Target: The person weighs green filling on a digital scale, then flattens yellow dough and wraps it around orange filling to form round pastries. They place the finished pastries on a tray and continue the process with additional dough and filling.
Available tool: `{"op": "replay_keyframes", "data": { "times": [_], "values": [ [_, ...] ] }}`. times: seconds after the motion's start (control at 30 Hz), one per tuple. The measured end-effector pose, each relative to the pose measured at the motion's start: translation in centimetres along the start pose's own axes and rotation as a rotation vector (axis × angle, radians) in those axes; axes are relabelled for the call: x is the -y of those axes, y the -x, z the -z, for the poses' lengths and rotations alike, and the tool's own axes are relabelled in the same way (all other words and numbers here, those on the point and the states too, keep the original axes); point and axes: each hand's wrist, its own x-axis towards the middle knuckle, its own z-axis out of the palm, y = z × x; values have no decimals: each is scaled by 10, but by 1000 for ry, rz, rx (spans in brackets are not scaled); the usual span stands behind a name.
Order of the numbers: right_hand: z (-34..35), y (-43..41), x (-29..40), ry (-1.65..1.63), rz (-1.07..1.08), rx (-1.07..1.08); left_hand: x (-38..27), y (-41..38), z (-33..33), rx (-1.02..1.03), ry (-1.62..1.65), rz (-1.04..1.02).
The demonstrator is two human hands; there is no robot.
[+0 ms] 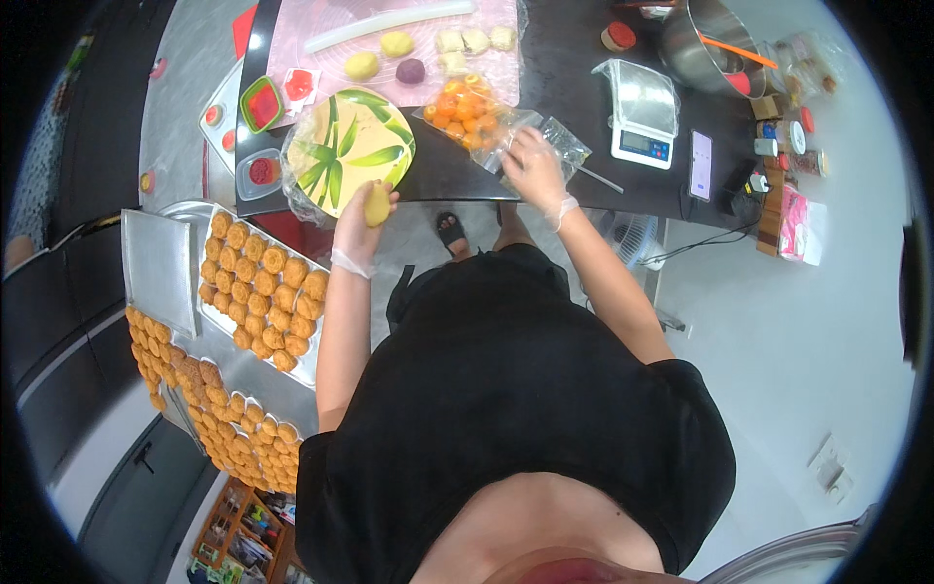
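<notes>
In the palm of my left hand [356, 223], thinly gloved, lies a flattened yellow dough piece [377, 204] with the fingers curled around it. This hand is at the near edge of a yellow plate painted with green leaves [376, 128]. My right hand [534, 162], also in a clear glove, touches the crumpled mouth of a clear plastic bag [503, 131]. Round orange balls that look like egg yolks [463, 109] fill the bag's far end. The right fingertips are partly hidden among the plastic, so their grip is unclear.
A pink mat [328, 66] carries yellow dough balls [379, 55], a purple ball [410, 71], pale dough pieces [474, 40] and a white rolling pin [390, 24]. Right are a digital scale [642, 146], phone [700, 164] and steel bowl [678, 51]. Baked pastries [255, 270] fill trays at left.
</notes>
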Motion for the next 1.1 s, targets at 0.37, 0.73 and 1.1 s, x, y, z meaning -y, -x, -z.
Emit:
{"op": "replay_keyframes", "data": {
  "times": [0.37,0.73,1.1],
  "values": [
    [-20,-50,-1,255,48,41,-3,34,-29,103,42,99],
    [-29,-52,-2,314,6,-13,3,21,-35,92,-110,-17],
    [-28,-51,-5,222,-72,-48,9,11,-31,-8,-46,-28]
  ]
}}
